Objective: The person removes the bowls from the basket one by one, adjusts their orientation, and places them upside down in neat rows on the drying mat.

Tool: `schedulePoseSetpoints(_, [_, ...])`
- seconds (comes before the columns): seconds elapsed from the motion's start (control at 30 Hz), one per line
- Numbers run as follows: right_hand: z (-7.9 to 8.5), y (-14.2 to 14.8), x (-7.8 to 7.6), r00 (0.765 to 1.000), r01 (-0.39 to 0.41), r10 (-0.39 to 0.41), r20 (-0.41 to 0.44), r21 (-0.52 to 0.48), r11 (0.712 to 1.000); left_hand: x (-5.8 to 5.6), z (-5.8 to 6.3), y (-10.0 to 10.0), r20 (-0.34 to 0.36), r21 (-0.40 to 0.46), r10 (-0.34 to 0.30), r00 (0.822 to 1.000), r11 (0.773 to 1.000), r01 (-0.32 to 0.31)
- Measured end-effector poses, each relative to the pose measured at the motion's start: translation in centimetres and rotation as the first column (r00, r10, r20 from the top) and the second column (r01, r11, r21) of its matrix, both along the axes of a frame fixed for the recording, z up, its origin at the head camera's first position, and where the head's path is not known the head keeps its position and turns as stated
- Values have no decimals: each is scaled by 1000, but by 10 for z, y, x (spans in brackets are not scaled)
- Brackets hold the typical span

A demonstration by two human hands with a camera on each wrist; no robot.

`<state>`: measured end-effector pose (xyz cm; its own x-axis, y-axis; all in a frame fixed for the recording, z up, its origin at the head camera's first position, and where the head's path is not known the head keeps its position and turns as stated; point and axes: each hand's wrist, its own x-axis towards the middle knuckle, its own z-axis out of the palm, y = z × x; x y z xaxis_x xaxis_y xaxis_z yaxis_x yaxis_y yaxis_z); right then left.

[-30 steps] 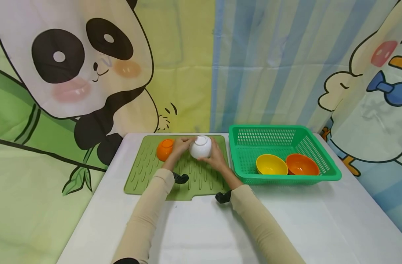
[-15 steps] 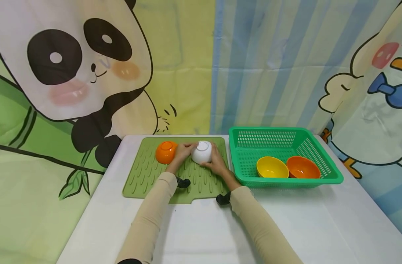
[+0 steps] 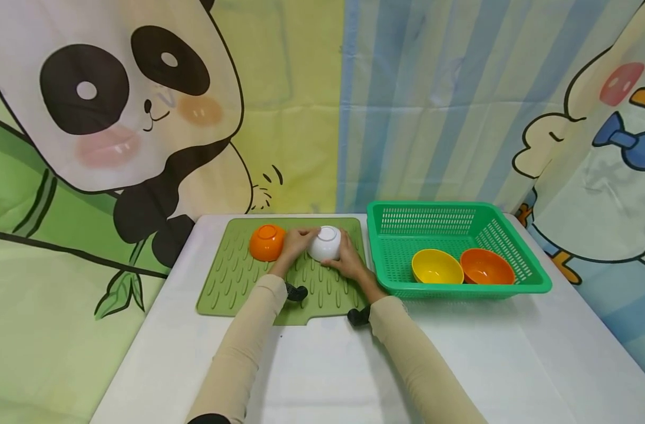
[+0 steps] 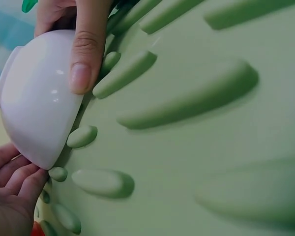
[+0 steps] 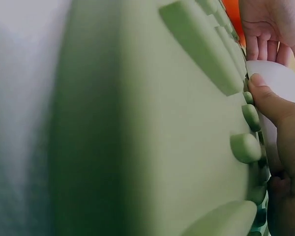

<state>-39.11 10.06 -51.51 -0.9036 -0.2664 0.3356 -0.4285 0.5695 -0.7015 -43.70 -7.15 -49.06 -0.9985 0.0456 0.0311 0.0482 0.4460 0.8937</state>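
A white bowl (image 3: 325, 247) sits upside down on the green ridged mat (image 3: 232, 288), its base ring facing up. From the right, my right hand (image 3: 349, 260) grips it, the thumb lying along the near side. My left hand (image 3: 294, 244) holds its left side, with fingers at the rim and the thumb up near the base. In the left wrist view the bowl (image 4: 39, 98) has its rim right at the mat's raised ridges. To the left, an upturned orange bowl (image 3: 266, 243) stands on the same mat, close beside my left hand.
A green slotted basket (image 3: 460, 288) stands right of the mat, holding a yellow bowl (image 3: 437, 267) and a darker orange bowl (image 3: 486, 267), both upright. Behind the white table (image 3: 311, 377) hangs a printed curtain (image 3: 396, 106).
The white bowl, held by both hands, has come down slightly and levelled onto the mat. Over the last half second hands and bowl have hardly moved; the head view shifts a little.
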Motion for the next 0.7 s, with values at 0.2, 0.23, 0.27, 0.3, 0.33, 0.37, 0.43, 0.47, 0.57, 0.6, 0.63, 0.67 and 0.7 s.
schedulePoseSetpoints(0.2, [2,0,1,1000,4,-4,24,-7,1000,0,1,2,0,-59,5,1000,998,-5])
schedulePoseSetpoints(0.23, [2,0,1,1000,9,-9,27,-2,1000,0,2,2,0,-68,6,1000,998,-6])
schedulePoseSetpoints(0.27, [2,0,1,999,13,-13,33,2,1000,0,3,2,0,-76,6,1000,997,-6])
schedulePoseSetpoints(0.3, [3,-1,1,999,19,-19,41,4,1000,1,4,2,2,-80,5,1000,997,-4])
schedulePoseSetpoints(0.33, [3,-1,1,998,28,-28,49,8,1000,2,6,3,6,-84,4,1000,996,-3])
schedulePoseSetpoints(0.37, [3,-1,1,998,36,-37,59,13,999,2,8,3,12,-88,3,1000,996,-2])
schedulePoseSetpoints(0.43, [5,-2,2,995,54,-57,84,29,998,3,11,3,31,-99,1,1000,995,2])
schedulePoseSetpoints(0.47, [5,-2,2,993,60,-62,96,30,998,3,12,3,39,-101,0,999,995,3])
schedulePoseSetpoints(0.57, [6,-3,3,991,73,-76,111,26,997,3,14,4,53,-106,1,999,994,5])
schedulePoseSetpoints(0.6, [6,-4,3,990,79,-82,111,25,997,3,14,4,56,-104,1,998,995,4])
schedulePoseSetpoints(0.63, [5,-4,4,991,86,-88,105,21,996,4,14,5,53,-102,3,999,995,2])
schedulePoseSetpoints(0.67, [4,-5,5,991,95,-96,98,15,995,4,15,6,49,-101,5,999,995,0])
schedulePoseSetpoints(0.7, [4,-6,5,990,106,-107,93,12,994,4,15,6,48,-99,7,999,995,-2])
